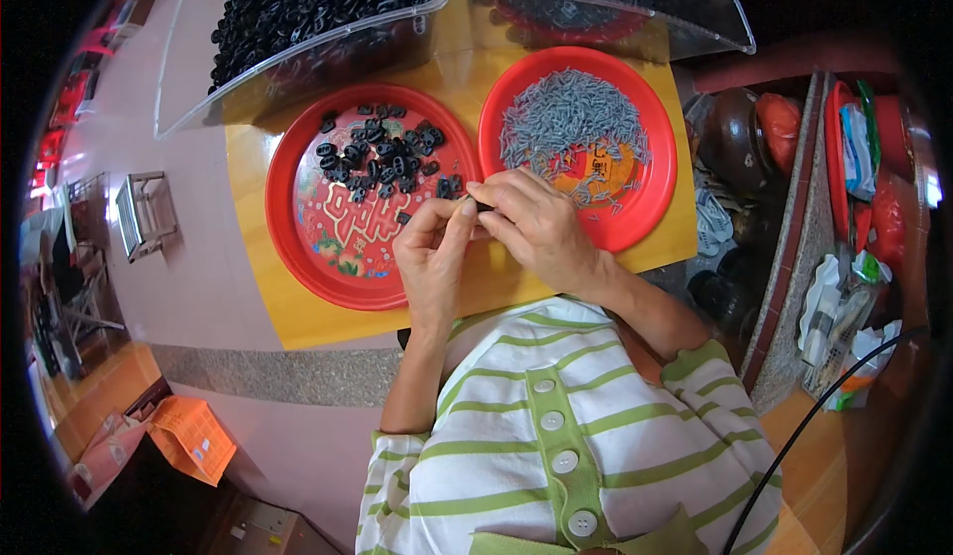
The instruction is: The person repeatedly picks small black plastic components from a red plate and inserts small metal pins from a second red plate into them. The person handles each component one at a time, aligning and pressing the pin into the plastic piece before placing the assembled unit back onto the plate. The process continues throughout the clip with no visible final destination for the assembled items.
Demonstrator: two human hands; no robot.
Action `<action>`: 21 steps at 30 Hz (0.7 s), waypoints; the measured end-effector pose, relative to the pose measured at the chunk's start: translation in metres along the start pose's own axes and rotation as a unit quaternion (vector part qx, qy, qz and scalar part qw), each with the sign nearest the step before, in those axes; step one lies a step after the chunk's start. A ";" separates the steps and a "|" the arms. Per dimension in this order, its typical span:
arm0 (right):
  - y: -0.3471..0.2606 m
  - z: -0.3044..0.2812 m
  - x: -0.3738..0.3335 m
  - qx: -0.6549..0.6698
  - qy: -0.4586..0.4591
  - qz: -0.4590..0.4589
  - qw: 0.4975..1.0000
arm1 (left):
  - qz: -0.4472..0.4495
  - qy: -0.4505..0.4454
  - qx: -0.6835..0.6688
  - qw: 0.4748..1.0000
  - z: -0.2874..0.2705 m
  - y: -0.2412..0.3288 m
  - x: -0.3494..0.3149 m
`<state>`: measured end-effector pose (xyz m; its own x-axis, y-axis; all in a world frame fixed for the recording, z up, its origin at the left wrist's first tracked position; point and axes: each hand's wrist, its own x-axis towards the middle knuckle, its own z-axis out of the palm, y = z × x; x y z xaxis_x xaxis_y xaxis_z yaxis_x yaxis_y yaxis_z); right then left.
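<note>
Between the two red trays, my left hand (pixel 435 247) and my right hand (pixel 539 222) meet, fingertips pinched together. They hold a small black plastic part (pixel 482 207), mostly covered by the fingers. To the left, a round red tray (pixel 288 247) carries a loose heap of small black plastic parts (pixel 382 158). Many small grey screw-like pins (pixel 571 113) lie in the other round red tray (pixel 650 198), whose rim is close to my right hand. Whether a pin is also between my fingers cannot be seen.
Two clear plastic bins (pixel 328 34) (pixel 675 19) of black parts stand beyond the trays on the yellow tabletop (pixel 263 178). A brown jar (pixel 733 133) and a low wall (pixel 784 247) are at right. A small metal stool (pixel 147 215) stands at left. A black cable (pixel 794 436) runs at lower right.
</note>
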<state>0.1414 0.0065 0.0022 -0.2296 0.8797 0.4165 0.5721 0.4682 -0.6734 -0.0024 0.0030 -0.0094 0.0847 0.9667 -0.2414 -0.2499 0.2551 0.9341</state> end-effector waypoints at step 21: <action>-0.004 -0.023 0.013 0.087 -0.048 0.069 0.993 | 0.049 -0.044 -0.023 0.998 -0.005 0.010 0.003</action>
<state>0.1546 0.0145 0.0243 -0.2362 0.9368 0.2581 0.4605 0.3419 -0.8192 -0.0096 0.0090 -0.0022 0.1421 0.9822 -0.1232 -0.3043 0.1618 0.9387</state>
